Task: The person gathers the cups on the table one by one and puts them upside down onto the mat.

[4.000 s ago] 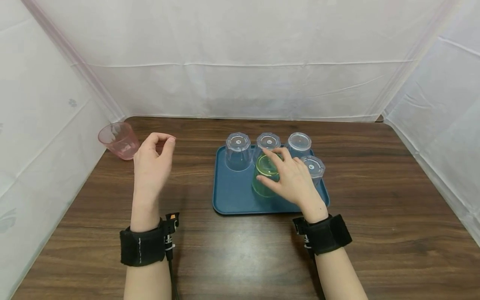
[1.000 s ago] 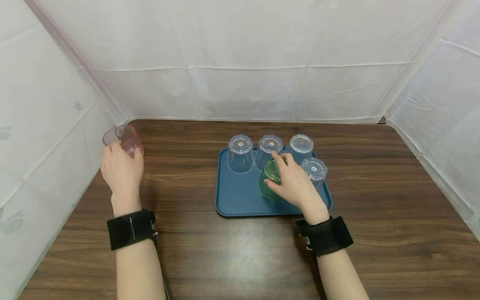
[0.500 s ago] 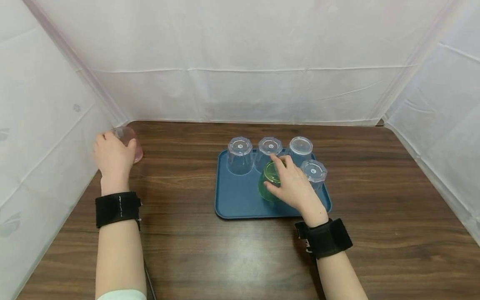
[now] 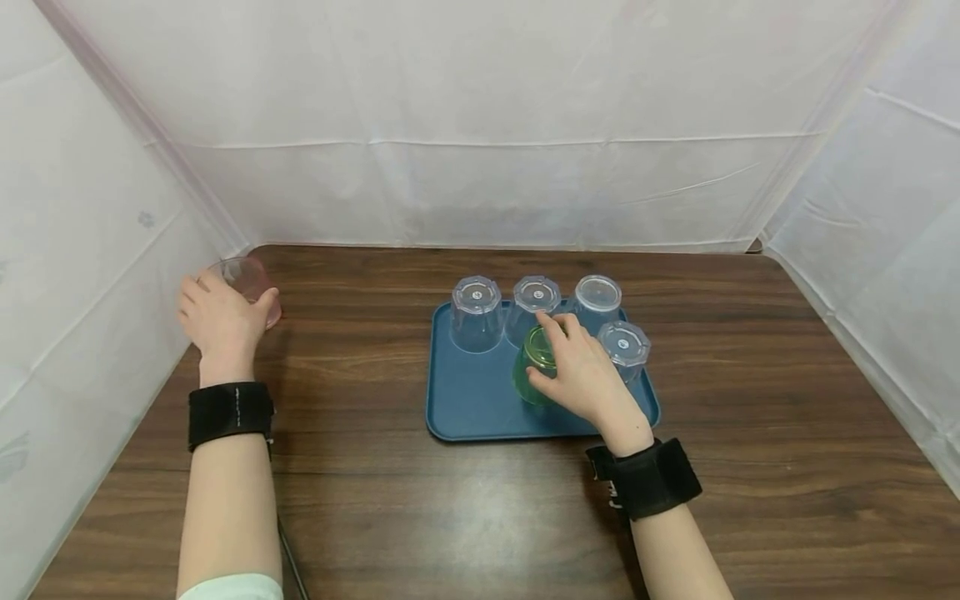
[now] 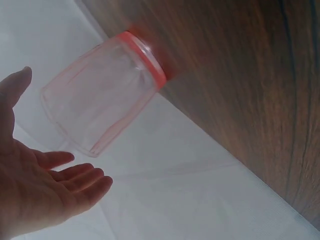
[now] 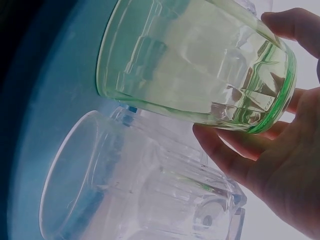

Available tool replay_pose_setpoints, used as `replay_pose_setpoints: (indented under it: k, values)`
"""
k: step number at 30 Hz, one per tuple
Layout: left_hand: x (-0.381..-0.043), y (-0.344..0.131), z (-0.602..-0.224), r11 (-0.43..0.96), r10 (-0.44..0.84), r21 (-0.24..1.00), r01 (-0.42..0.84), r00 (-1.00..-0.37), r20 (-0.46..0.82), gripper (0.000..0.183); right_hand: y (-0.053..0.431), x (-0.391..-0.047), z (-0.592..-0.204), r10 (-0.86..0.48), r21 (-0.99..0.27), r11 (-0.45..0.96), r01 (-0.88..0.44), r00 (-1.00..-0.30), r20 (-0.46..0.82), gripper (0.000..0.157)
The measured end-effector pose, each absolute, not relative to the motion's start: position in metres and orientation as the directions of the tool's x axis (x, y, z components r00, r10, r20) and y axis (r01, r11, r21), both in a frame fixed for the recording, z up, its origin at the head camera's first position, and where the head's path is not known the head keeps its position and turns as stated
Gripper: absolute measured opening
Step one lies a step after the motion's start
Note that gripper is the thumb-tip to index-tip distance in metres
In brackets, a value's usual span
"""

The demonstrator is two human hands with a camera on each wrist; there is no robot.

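In the head view my left hand [image 4: 221, 321] is at the near side of a pink see-through cup [image 4: 250, 277] at the table's back left. The left wrist view has this cup [image 5: 100, 95] standing mouth up, with thumb and fingers spread about its rim and a gap at the thumb. My right hand [image 4: 588, 371] holds a green see-through cup [image 4: 531, 385], which stands upside down on a blue tray [image 4: 468, 412]. In the right wrist view thumb and fingers are round the base end of this green cup [image 6: 185, 65].
Several clear cups stand upside down on the tray: one at the back left [image 4: 477, 321], others along the back and one at the right [image 4: 625, 343]. White sheets [image 4: 480, 192] hang behind and beside the wooden table [image 4: 750, 375].
My left hand has gone left and forward to the pink cup, its fingers spreading. My right hand stays at the green cup, and the cups on the tray keep their places.
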State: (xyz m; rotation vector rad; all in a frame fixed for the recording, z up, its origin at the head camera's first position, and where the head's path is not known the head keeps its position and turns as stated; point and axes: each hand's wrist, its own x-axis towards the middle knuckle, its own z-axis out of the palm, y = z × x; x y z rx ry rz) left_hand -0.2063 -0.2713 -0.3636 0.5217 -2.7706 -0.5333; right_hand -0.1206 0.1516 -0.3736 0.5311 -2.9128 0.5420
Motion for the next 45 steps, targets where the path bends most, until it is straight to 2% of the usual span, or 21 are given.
replay_pose_setpoints:
  k: [6,15,25,38,45]
  values:
    - [-0.211,-0.274,-0.369,0.852,-0.426,0.388,-0.352,-0.896,0.122,0.102,0.152,-0.12,-0.373,-0.313,-0.329,0.873,-0.361,-0.93,0.192,0.074]
    - [-0.217,-0.282,-0.37,0.85,-0.45,0.346,-0.397,-0.889,0.086,0.103,0.148,-0.119,-0.377,-0.32,-0.33,0.868,-0.371,-0.926,0.198,0.073]
    - [-0.226,-0.283,-0.365,0.852,-0.448,0.347,-0.393,-0.889,0.092,0.091,0.148,-0.119,-0.378,-0.319,-0.321,0.871,-0.372,-0.925,0.206,0.073]
    - [-0.223,-0.275,-0.368,0.858,-0.422,0.377,-0.349,-0.897,0.13,0.096,0.149,-0.12,-0.375,-0.3,-0.307,0.887,-0.345,-0.936,0.183,0.073]
    - [-0.215,-0.261,-0.363,0.869,-0.409,0.384,-0.311,-0.889,0.207,0.094,0.15,-0.119,-0.375,-0.298,-0.306,0.889,-0.341,-0.938,0.18,0.073]
